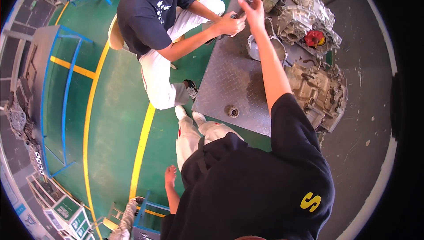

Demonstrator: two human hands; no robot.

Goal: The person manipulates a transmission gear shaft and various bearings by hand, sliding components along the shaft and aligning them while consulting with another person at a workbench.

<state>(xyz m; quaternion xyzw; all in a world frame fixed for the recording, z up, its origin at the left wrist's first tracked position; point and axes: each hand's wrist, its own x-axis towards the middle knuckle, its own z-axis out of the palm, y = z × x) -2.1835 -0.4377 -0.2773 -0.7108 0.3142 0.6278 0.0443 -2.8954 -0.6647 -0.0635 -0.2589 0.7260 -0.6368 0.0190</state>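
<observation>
My right hand reaches out over the metal bench, its fingers closed on the upper end of a dark tool. A seated co-worker's hands grip the lower part of that tool. Just below lies a silver housing, partly behind my forearm. A small metal ring rests on the tread-plate top. My left hand hangs low at my side over the green floor, fingers loosely apart and holding nothing.
The co-worker sits at the bench's left side. Several gearbox castings line its right, with a large tan housing nearer me. A blue-framed rack stands at the left, and another blue frame is low behind my left hand.
</observation>
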